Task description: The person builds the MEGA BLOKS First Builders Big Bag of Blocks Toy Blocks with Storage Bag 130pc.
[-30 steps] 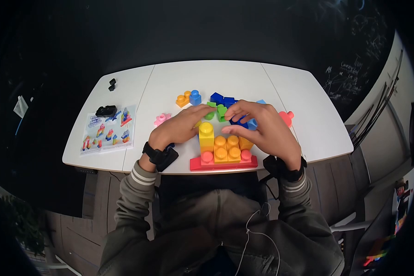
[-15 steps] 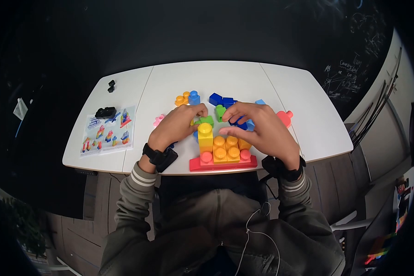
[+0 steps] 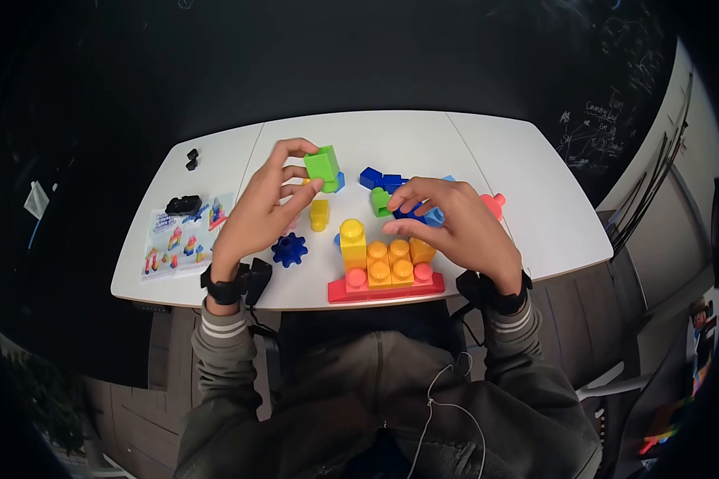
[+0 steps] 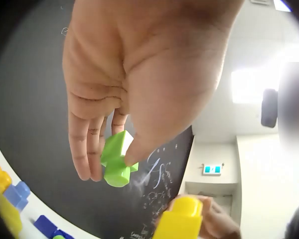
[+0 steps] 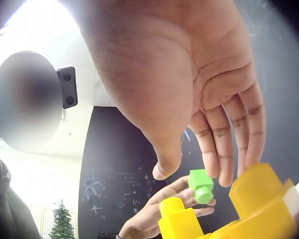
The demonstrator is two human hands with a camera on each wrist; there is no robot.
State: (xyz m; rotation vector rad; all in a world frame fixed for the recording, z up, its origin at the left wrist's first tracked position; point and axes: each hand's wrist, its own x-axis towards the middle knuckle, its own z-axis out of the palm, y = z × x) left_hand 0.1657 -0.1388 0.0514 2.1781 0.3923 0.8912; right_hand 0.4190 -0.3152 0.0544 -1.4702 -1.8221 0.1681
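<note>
The left hand (image 3: 262, 203) pinches a green block (image 3: 322, 165) between thumb and fingers, above the table left of centre; in the left wrist view the block (image 4: 118, 162) has its round stud pointing down. The right hand (image 3: 465, 223) hovers over the blocks with fingers apart and holds nothing. Close in front of it stands a build: a red base (image 3: 385, 292), orange blocks (image 3: 379, 273) on top and a yellow block (image 3: 352, 234) at its left end. Another green block (image 3: 380, 203) lies near the right fingertips.
Dark blue blocks (image 3: 371, 177) lie behind the build. A blue gear (image 3: 290, 250) and a small yellow block (image 3: 319, 214) are on its left, a red piece (image 3: 494, 206) on its right. A printed sheet (image 3: 185, 243) with a black device (image 3: 184, 205) lies at the table's left.
The left hand has picked up the green block and moved it left and up, uncovering the blue gear and small yellow block. The right hand has hardly moved.
</note>
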